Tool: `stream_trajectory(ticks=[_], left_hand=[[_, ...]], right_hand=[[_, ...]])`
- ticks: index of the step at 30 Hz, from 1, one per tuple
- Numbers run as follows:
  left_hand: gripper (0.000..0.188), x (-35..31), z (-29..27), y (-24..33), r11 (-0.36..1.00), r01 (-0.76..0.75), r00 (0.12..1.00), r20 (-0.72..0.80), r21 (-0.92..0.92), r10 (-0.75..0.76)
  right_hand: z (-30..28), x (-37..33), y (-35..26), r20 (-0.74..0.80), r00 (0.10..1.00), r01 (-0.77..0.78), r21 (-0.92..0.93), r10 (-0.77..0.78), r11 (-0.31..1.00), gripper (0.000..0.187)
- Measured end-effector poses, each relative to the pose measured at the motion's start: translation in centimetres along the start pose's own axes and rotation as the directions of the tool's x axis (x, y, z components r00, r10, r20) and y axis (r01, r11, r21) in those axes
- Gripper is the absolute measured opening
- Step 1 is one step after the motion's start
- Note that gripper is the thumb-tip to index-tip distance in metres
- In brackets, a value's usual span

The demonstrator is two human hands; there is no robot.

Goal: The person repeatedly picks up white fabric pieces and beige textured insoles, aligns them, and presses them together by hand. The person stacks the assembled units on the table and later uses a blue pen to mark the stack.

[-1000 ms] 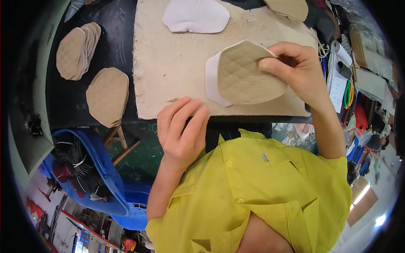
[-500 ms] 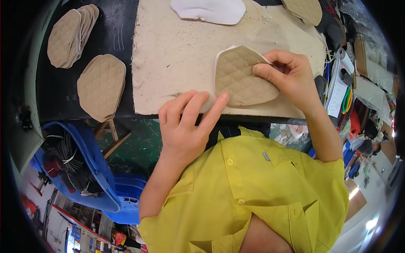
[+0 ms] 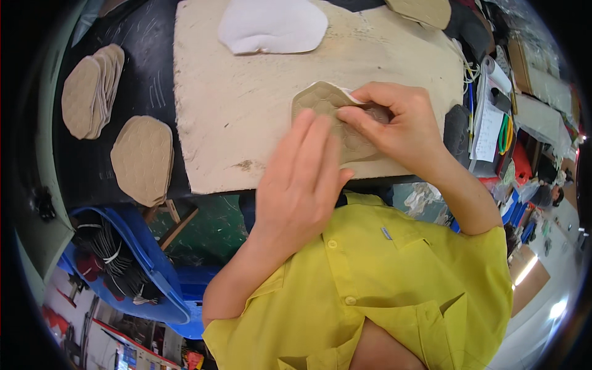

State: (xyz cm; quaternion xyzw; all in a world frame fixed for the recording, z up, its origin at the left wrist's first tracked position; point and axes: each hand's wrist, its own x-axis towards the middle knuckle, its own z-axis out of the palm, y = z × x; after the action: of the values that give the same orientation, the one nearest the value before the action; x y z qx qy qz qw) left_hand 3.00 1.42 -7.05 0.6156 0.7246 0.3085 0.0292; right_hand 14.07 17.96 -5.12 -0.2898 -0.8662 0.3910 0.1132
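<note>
A tan padded piece (image 3: 317, 97) with a hexagon quilted pattern and a pale underside lies at the near right of a beige board (image 3: 228, 117). My right hand (image 3: 401, 120) pinches its upper right edge between thumb and fingers. Across the left part of this piece stretches my left hand (image 3: 299, 176), its fingers straight and slightly blurred, covering much of the pattern. Whether the left fingertips press on it or hover just above, I cannot tell. Farther back on the board rests a white piece (image 3: 274, 26) of similar rounded outline.
Two stacks of tan quilted pieces, a far one (image 3: 83, 98) and a nearer one (image 3: 142, 160), sit on the black table at left. Another tan stack (image 3: 425, 11) is at the far right. A blue tub (image 3: 163, 271) stands below left; a notepad (image 3: 487, 139) lies at right.
My left hand has moved up and right from the board's near edge onto the quilted piece. The right hand keeps its pinch. The view has shifted, so the table sits lower.
</note>
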Motion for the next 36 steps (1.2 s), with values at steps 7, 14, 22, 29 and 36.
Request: stream_trajectory(ticks=[7, 14, 22, 29, 36], left_hand=[[0.043, 1.7, 1.0, 0.5, 0.992, -0.034, 0.991, 0.13, 0.12, 0.018], [0.065, 1.5, 0.8, 1.4, 0.996, 0.014, 0.967, 0.251, 0.091, -0.037], [0.065, 1.6, -1.3, -1.1, 0.973, 0.008, 0.994, -0.102, -0.231, -0.032], [0.065, 0.9, -3.6, -0.9, 0.817, 0.01, 0.999, -0.024, -0.577, -0.029], [0.058, -0.3, -4.7, 0.6, 0.8, -0.084, 0.988, -0.156, -0.594, -0.012]], right_hand=[[-0.5, -2.7, 0.7, -0.204, 0.972, 0.104, -0.063, -0.115, 0.993, 0.013], [-0.9, -1.4, 0.9, -0.088, 0.974, -0.199, 0.127, 0.211, 0.972, 0.008], [-1.7, -4.0, 1.7, -0.303, 0.838, 0.399, -0.229, -0.454, 0.888, 0.017], [-2.8, -5.3, -0.2, -0.184, 0.929, 0.369, 0.374, -0.322, 0.851, 0.032], [-2.5, -4.5, -3.0, 0.04, 0.876, 0.456, 0.251, -0.48, 0.854, 0.021]])
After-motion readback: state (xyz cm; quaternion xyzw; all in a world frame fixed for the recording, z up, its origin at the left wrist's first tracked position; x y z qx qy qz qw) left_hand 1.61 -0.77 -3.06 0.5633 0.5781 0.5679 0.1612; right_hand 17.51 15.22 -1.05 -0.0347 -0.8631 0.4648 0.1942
